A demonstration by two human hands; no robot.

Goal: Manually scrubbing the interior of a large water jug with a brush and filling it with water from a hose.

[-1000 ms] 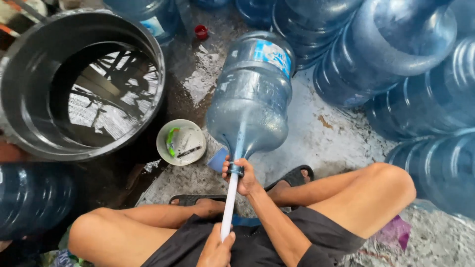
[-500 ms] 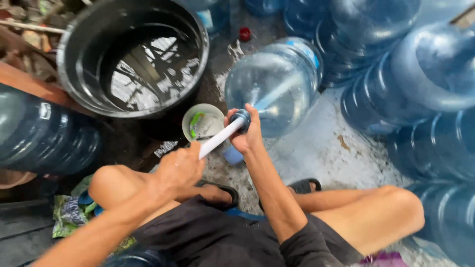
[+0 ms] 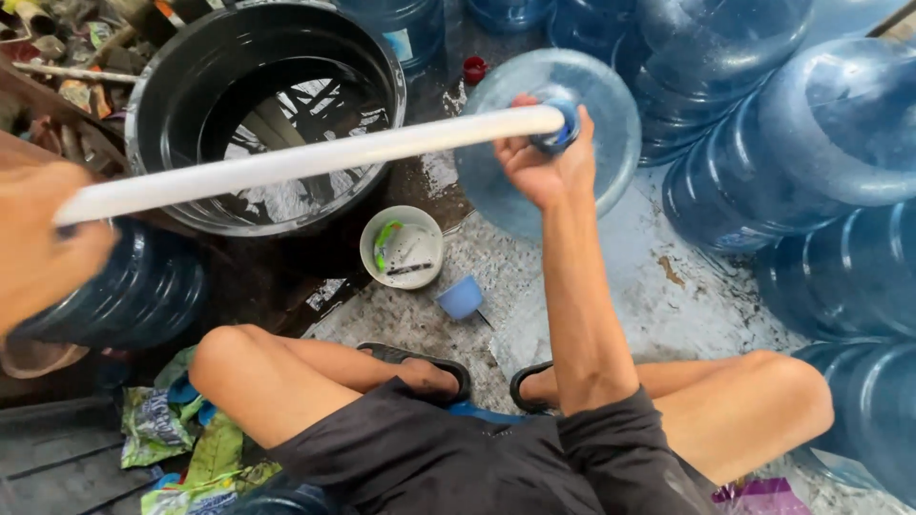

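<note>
I sit low with my knees apart. My right hand [image 3: 540,164] grips the neck of a large blue water bottle [image 3: 611,105], which stands upright in front of me with its mouth toward the camera. A long white rod [image 3: 305,162] runs from that mouth out to the left. My left hand [image 3: 43,243], blurred at the left edge, holds the rod's outer end. The part of the rod inside the bottle is hidden by my right hand.
A big black tub [image 3: 262,114] with water stands at the upper left. A small white bowl [image 3: 402,246] and a blue cap [image 3: 460,297] lie on the wet concrete floor. Several blue water bottles [image 3: 821,124] are stacked on the right, one more [image 3: 124,296] at the left.
The bottle has been raised from lying on the floor to standing with its mouth up. My left hand has drawn the rod far out to the left.
</note>
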